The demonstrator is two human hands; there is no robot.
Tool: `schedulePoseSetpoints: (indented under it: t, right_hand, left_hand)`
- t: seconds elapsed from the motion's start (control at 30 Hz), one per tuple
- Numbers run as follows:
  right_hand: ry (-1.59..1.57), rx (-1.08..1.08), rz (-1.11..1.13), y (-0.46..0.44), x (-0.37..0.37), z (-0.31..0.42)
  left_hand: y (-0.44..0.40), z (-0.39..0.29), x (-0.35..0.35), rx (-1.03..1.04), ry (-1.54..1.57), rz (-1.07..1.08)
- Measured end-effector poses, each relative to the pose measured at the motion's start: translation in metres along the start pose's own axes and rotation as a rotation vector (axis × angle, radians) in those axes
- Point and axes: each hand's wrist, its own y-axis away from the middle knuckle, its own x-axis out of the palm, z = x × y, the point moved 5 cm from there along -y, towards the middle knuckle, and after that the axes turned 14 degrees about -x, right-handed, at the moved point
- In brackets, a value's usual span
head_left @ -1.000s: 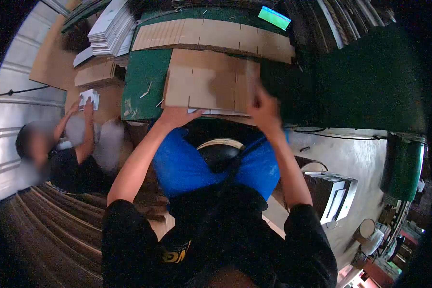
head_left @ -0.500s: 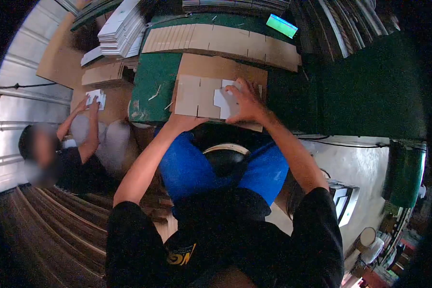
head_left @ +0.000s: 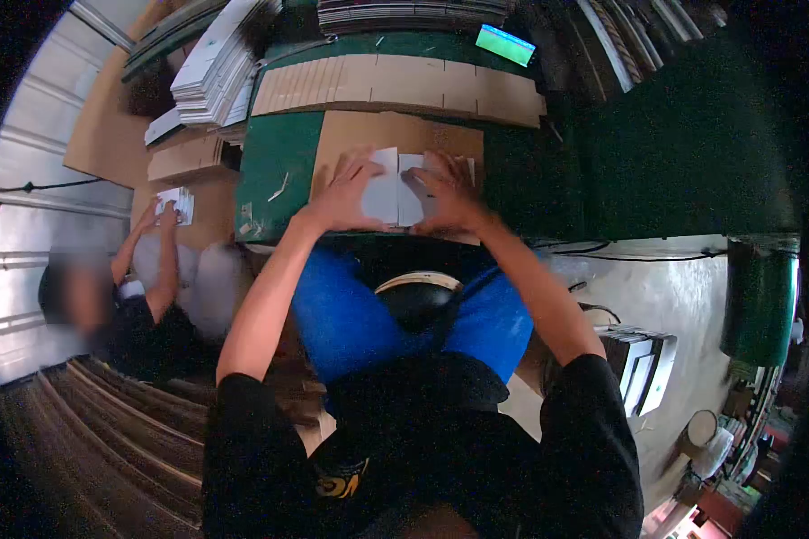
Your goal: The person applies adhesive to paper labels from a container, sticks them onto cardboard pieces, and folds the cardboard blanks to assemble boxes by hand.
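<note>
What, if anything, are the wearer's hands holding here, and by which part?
The white card: the left hand has its left side, the right hand its right, over brown cardboard.

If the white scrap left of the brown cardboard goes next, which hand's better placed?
Left, likely. The left hand is nearer the white scrap; the right hand would have to cross it. Both are on the white cardboard, so left must free up first.

We see plain brown cardboard (head_left: 351, 130) on a deep green tabletop (head_left: 283, 148), white pieces (head_left: 385, 193) on it, bright blue trousers (head_left: 360, 310) near, yellow lettering on a black shirt (head_left: 404, 404), and far right, a blue-edged green screen (head_left: 505, 46).
</note>
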Motion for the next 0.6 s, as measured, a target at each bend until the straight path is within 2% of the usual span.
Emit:
schedulePoseSetpoints:
  t: [0.1,0.23,0.5,0.6]
  right_hand:
    - [-0.082,-0.007,-0.033,0.002,0.004,-0.008]
    - [-0.162,0.007,-0.098,0.005,-0.001,-0.004]
    - [-0.024,-0.001,-0.079,0.004,-0.001,-0.002]
    - [-0.037,-0.007,-0.098,0.004,0.006,-0.008]
  left_hand:
    - [-0.018,-0.001,0.009,0.075,0.009,0.089]
    - [-0.018,0.0,0.008,0.028,-0.029,0.129]
    - [-0.015,0.0,0.005,0.045,0.0,0.142]
    - [-0.018,0.005,0.011,-0.062,-0.096,0.19]
